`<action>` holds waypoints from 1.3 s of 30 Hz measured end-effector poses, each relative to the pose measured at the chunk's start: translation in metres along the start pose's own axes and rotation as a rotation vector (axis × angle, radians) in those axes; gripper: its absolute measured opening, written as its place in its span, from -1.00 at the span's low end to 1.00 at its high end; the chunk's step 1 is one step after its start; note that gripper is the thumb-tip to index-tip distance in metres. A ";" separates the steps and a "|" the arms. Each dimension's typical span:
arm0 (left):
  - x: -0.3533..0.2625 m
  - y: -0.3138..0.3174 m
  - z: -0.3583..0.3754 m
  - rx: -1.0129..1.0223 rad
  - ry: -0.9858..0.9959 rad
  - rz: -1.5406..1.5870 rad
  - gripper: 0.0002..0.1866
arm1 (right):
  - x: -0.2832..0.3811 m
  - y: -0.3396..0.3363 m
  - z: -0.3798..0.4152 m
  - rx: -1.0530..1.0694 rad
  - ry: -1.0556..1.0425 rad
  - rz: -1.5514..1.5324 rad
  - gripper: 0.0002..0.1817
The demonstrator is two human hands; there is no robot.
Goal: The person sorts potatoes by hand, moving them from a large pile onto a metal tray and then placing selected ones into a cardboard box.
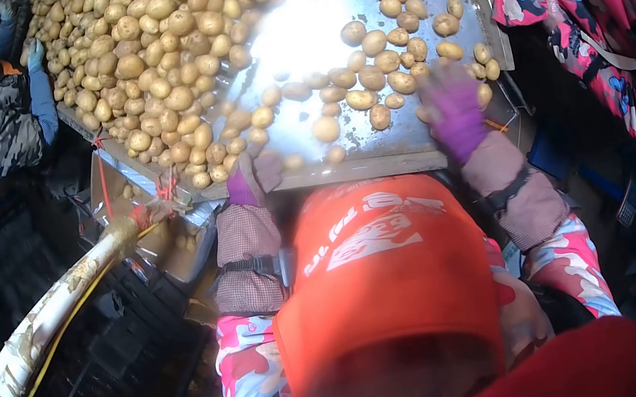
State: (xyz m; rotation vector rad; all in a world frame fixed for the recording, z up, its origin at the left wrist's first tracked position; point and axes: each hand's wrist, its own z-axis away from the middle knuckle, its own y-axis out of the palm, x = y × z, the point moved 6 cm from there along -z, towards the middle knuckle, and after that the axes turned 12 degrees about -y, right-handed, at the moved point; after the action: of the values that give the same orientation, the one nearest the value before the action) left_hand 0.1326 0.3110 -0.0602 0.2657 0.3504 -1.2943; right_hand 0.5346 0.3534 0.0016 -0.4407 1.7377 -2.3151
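Many potatoes [168, 39] are heaped on the left of a metal table [318, 148], and looser ones [401, 81] lie scattered on its right. My left hand [254, 174], in a purple and grey glove, is at the table's near edge beside the heap; its fingers are blurred, and whether it holds anything is unclear. My right hand [452, 101], in a purple glove, lies over the right part of the table with its blurred fingers stretched forward and apart, next to several potatoes. Nothing shows in its grip.
A co-worker in a camouflage vest [2, 124] is at the far left, another person in pink patterned clothes [588, 14] at the right. A worn pipe [53, 311] runs up to the table's left corner, near a box [167, 243] holding potatoes. Dark crates [128, 361] stand lower left.
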 end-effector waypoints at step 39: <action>0.007 -0.046 -0.001 0.404 -0.004 1.109 -0.54 | -0.065 0.008 -0.072 -0.217 -0.058 0.075 -0.36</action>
State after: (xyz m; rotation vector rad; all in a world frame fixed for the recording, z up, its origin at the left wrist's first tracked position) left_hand 0.0901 0.2937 -0.0639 0.6815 -0.0922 -0.2506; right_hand 0.5692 0.4382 -0.0316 -0.4659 1.9495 -2.0514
